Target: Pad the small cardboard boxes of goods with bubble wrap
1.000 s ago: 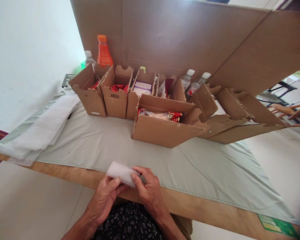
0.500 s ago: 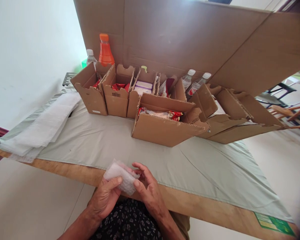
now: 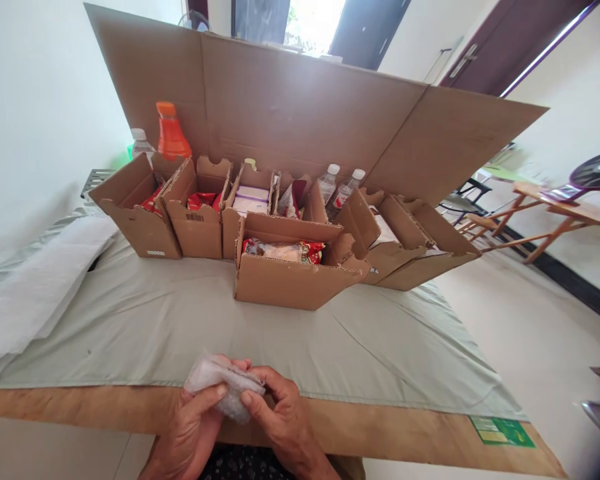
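A small folded packet of bubble wrap point(image 3: 230, 393), whitish and see-through, is held over the table's front edge. My left hand point(image 3: 195, 420) is closed around its left side, thumb pressed on top. With thumb and fingers, my right hand point(image 3: 285, 413) pinches the packet's right end. Whatever may lie inside the wrap cannot be made out. Beyond the hands stands an open cardboard box point(image 3: 285, 283) with red-and-clear packets point(image 3: 285, 251) in it.
Behind runs a row of open cardboard boxes point(image 3: 153, 233) with packaged goods. An orange bottle point(image 3: 173, 137) and clear bottles point(image 3: 347, 190) stand before a tall cardboard panel point(image 3: 305, 100). Bubble wrap sheets point(image 3: 45, 287) lie at left on the green cloth point(image 3: 180, 320).
My right fingers have closed onto the end of the packet, where they were loosely apart before. The camera view has tilted up and shifted to the right.
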Available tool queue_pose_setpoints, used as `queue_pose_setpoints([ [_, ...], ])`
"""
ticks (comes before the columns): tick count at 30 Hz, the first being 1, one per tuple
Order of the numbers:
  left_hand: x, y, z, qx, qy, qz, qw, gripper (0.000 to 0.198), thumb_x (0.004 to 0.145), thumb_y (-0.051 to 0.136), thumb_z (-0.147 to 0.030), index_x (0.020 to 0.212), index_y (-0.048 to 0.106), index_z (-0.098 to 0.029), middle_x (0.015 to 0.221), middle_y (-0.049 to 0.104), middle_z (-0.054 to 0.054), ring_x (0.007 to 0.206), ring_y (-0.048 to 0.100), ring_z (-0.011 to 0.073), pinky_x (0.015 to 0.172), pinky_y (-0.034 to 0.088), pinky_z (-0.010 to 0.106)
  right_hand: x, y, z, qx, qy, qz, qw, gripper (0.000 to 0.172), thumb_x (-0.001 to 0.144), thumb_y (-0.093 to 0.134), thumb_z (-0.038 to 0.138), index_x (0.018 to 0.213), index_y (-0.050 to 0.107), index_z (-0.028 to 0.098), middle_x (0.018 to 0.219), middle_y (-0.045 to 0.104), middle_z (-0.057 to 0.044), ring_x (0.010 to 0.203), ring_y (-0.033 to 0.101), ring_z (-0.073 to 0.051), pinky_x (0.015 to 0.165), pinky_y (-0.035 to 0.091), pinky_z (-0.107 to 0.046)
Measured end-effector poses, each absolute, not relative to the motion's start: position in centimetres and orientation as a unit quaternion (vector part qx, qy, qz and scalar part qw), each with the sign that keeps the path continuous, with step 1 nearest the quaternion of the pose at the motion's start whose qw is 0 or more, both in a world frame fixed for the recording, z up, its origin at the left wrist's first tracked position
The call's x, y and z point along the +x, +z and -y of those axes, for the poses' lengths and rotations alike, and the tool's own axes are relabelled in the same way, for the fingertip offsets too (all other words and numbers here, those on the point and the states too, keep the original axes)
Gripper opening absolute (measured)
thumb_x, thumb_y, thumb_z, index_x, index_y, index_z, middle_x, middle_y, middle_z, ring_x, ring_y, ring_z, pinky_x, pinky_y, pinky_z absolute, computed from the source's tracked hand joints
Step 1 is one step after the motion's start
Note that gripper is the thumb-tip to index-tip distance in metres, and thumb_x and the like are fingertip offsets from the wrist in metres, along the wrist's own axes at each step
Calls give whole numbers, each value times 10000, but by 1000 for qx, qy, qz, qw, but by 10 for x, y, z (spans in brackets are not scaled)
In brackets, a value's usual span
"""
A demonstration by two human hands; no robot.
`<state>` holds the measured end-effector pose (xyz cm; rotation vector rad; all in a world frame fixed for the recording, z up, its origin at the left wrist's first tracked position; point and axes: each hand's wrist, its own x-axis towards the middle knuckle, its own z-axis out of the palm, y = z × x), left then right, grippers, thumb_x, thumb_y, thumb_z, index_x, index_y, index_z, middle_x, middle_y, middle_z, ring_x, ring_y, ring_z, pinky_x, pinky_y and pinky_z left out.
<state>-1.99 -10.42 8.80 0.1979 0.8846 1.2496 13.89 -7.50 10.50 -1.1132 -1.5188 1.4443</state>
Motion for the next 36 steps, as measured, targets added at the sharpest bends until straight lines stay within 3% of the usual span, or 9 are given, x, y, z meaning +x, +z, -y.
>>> queue_pose_setpoints([
  [3, -25, 94, 92, 177, 567, -397, 699, 455, 794, 744, -393, 1225, 677, -265, 1294, 699, 98, 1222, 626, 342, 1036, 492, 502, 158, 124, 61, -444, 523, 633, 357, 211, 911, 622, 377, 909, 743, 203, 757, 691, -1, 690, 615, -143, 655, 480, -222],
  [5, -29, 105, 78, 312, 601, -409, 612, 582, 851, 661, -441, 1403, 538, -303, 1410, 622, 103, 1273, 587, 341, 1036, 490, 510, 181, 144, 47, -463, 464, 665, 358, 203, 920, 623, 361, 885, 752, 209, 741, 697, 0, 666, 624, -138, 629, 486, -214],
  [11, -21, 175, 11, 724, 495, -473, 82, 586, 880, 621, -126, 1438, 482, -240, 1503, 510, 115, 1443, 406, 304, 1173, 354, 514, 266, 228, 2, -516, 212, 724, 406, 178, 890, 702, 400, 945, 781, 251, 817, 749, -9, 658, 677, -159, 570, 529, -218],
  [14, -7, 199, -22, 786, 432, -441, -47, 506, 883, 611, -75, 1378, 524, -137, 1396, 603, 154, 1439, 408, 321, 1187, 313, 561, 290, 267, -22, -540, 65, 746, 384, 182, 887, 716, 429, 990, 769, 288, 849, 758, 3, 713, 701, -167, 661, 554, -239],
  [17, 4, 199, -37, 799, 418, -430, -44, 299, 907, 585, -47, 1184, 646, -144, 1109, 744, 83, 1300, 558, 281, 1196, 283, 586, 299, 293, -50, -508, -9, 796, 327, 154, 932, 665, 412, 1003, 750, 305, 902, 761, 1, 727, 697, -155, 683, 549, -246],
  [20, 8, 188, -35, 790, 442, -424, -25, 222, 914, 574, -39, 1050, 706, -156, 944, 762, 46, 1144, 648, 248, 1197, 258, 610, 299, 306, -76, -442, -29, 862, 247, 185, 990, 571, 373, 1006, 736, 289, 932, 750, -17, 754, 680, -159, 660, 519, -271],
  [25, 6, 182, -31, 797, 450, -402, -29, 218, 884, 588, -27, 987, 736, -149, 931, 782, 53, 1065, 676, 230, 1208, 236, 591, 283, 307, -108, -335, -87, 936, 64, 260, 1008, 502, 254, 845, 704, 235, 772, 688, -26, 678, 572, -177, 672, 405, -325],
  [31, -1, 181, -36, 814, 415, -404, -35, 244, 848, 636, -45, 1027, 725, -184, 967, 789, 29, 1056, 674, 214, 1223, 226, 577, 236, 272, -134, -243, -86, 959, -120, 155, 766, 702, 105, 660, 661, 210, 717, 686, -58, 753, 582, -235, 701, 350, -357],
  [36, -2, 175, -37, 813, 410, -410, -43, 287, 839, 612, -49, 1047, 701, -224, 953, 787, 1, 1034, 680, 211, 1232, 211, 567, 217, 224, -150, -246, -33, 956, -159, 190, 764, 670, 37, 651, 731, 177, 661, 727, -75, 635, 635, -206, 610, 390, -327],
])
